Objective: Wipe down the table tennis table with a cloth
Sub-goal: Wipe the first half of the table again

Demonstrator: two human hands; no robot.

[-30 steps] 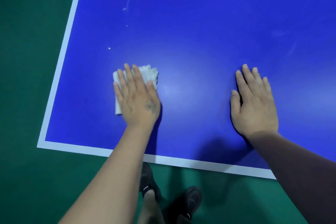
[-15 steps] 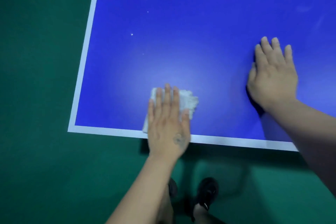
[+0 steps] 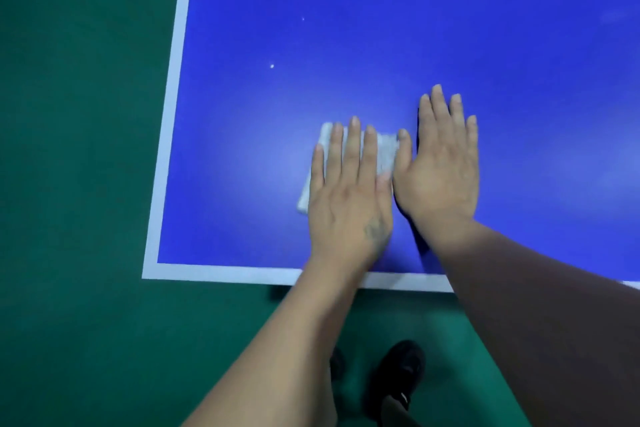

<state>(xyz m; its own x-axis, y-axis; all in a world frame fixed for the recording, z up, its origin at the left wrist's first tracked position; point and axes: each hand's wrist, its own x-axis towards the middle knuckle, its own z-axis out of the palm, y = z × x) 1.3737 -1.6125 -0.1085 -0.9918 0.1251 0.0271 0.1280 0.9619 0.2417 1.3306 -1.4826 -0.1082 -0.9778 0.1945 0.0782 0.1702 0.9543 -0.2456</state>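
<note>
We look straight down on the near left corner of the blue table tennis table (image 3: 381, 45), its white border line (image 3: 173, 114) running up the left side and along the near edge, dark green floor (image 3: 69, 184) all around it. The left hand (image 3: 346, 204) lies flat, palm down, on the cloth (image 3: 386, 152), fingers straight and only slightly apart, pressing it onto the blue surface. The cloth is a pale, folded, roughly rectangular pad; we see it poking out beyond the fingertips, past the little finger on the left, and on the right toward the other hand. It sits a little in from the near edge and well in from the left border line.

The right hand (image 3: 440, 166) rests flat on the bare table just beside the left one, palm down, fingers straight and close together. Its thumb lies right against the cloth's right edge, and we cannot tell whether the two hands touch. Both forearms reach in from the bottom of the view, the right one in shadow.

Farther up the table we spot small white specks (image 3: 272, 65), and a thin trail of them toward the top. Below the table edge, between the arms, a black shoe (image 3: 398, 371) stands on the green floor
</note>
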